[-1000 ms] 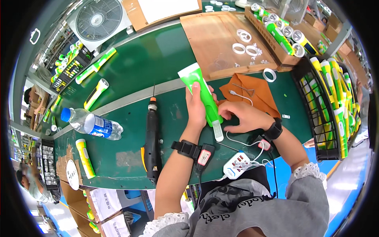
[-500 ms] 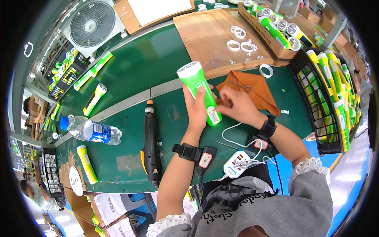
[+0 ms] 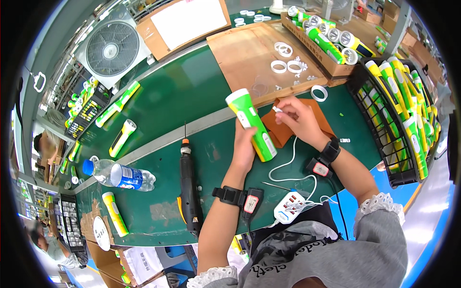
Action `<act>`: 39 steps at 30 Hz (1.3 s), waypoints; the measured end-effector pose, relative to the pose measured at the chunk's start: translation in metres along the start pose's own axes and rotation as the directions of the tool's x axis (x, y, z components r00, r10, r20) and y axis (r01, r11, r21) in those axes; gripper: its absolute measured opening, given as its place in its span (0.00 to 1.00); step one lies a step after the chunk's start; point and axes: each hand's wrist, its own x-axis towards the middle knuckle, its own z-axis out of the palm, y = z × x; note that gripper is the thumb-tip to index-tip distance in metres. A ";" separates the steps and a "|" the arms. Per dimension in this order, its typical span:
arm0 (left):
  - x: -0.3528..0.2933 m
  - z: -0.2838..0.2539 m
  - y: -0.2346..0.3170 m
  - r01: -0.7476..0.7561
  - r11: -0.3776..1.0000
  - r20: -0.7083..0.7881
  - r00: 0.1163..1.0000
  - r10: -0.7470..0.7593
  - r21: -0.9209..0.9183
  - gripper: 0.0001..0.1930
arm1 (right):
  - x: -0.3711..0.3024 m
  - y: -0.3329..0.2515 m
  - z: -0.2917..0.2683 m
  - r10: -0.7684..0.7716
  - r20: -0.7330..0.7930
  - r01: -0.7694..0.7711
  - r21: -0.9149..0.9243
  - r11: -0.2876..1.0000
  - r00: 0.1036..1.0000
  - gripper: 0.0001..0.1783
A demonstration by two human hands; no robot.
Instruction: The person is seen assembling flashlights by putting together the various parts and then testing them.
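Observation:
My left hand (image 3: 243,146) is wrapped round a green flashlight (image 3: 259,135) with a white head and a yellow-green tail. It is tilted, its head pointing up and to the left. Just right of it, above an orange cloth (image 3: 282,133), my right hand (image 3: 303,120) pinches a small white plastic piece (image 3: 277,110) between thumb and fingertips. The piece is apart from the flashlight. Left of my left forearm, a black electric screwdriver (image 3: 190,189) lies on the green table, its bit pointing away from me.
A black basket (image 3: 386,139) of flashlights stands at the right, near a cardboard box (image 3: 314,50) holding more. White rings (image 3: 278,66) lie on a wooden board (image 3: 230,53). A plastic bottle (image 3: 122,176) lies at left. A white USB hub (image 3: 288,207) with cables sits near me.
My right hand has risen away from the flashlight's tail, and a small white piece now shows in its fingers. The flashlight has turned in my left hand, showing its side switch.

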 end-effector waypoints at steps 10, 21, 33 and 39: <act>-0.005 0.011 0.004 0.067 0.981 0.129 0.987 -0.091 0.180 0.43 | -0.006 -0.011 -0.005 -0.285 -0.036 0.271 -0.217 0.938 0.958 0.10; -0.007 0.009 0.000 -0.003 0.932 0.101 0.994 -0.036 0.363 0.42 | -0.002 -0.009 -0.014 -0.398 0.087 0.385 -0.505 0.772 0.913 0.09; -0.001 -0.001 -0.001 0.042 0.999 -0.081 0.996 -0.040 0.024 0.35 | -0.002 -0.012 -0.015 -0.450 -0.239 0.359 -0.340 0.869 0.861 0.08; 0.002 -0.019 0.009 0.168 0.762 0.077 0.985 -0.154 -0.626 0.23 | -0.002 0.001 -0.007 -0.297 0.179 0.345 -0.401 0.848 0.938 0.07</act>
